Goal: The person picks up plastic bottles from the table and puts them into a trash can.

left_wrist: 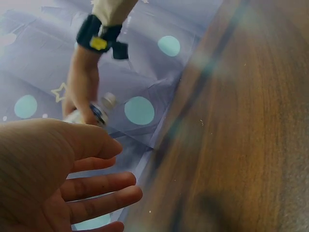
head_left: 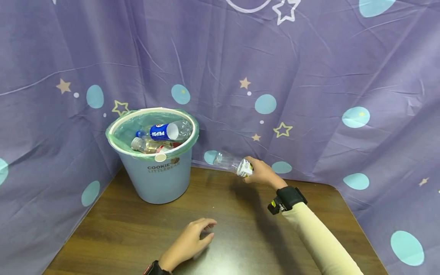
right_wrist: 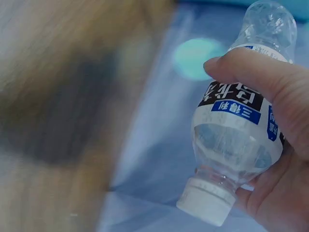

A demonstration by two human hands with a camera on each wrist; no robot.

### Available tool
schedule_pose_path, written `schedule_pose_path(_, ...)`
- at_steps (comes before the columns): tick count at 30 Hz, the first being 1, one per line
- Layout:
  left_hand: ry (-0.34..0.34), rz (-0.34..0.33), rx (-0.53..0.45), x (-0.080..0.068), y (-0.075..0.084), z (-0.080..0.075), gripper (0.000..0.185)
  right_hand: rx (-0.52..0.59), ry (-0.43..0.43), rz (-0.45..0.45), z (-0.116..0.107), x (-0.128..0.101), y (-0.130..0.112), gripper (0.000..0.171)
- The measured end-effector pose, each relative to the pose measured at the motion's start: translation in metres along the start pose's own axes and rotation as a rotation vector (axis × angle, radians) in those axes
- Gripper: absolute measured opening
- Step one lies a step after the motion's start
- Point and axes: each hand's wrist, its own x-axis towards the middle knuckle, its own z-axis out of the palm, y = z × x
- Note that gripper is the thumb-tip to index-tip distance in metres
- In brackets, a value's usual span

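Note:
My right hand (head_left: pixel 262 173) grips a clear plastic bottle (head_left: pixel 227 161) around its label, above the back of the table and to the right of the bin. In the right wrist view the bottle (right_wrist: pixel 231 140) has a white, black and blue label and a white cap (right_wrist: pixel 206 200); the thumb lies across the label. The bottle's base points toward the bin in the head view. My left hand (head_left: pixel 190 240) holds nothing and hovers over the front of the table, its fingers relaxed and apart in the left wrist view.
A light blue bin (head_left: pixel 161 183) with a green liner stands at the back left. Inside lie a Pepsi bottle (head_left: pixel 161 131) and another bottle with a pale cap (head_left: pixel 139 144). A purple patterned curtain (head_left: pixel 220 72) hangs behind the brown wooden table (head_left: pixel 120 229).

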Motion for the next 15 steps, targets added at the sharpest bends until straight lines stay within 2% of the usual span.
schedule_pose_path(4,0.036,0.027,0.017,0.001,0.003,-0.004,0.035,-0.05,0.088,-0.053,-0.02,-0.023,-0.02,0.075)
schedule_pose_path(9,0.163,0.084,0.062,0.004,0.008,-0.009,0.045,-0.117,0.191,-0.111,-0.033,-0.055,-0.045,0.077)
schedule_pose_path(15,0.34,0.039,0.062,0.01,0.016,-0.018,0.063,-0.213,0.269,-0.137,-0.035,-0.085,-0.065,0.083)
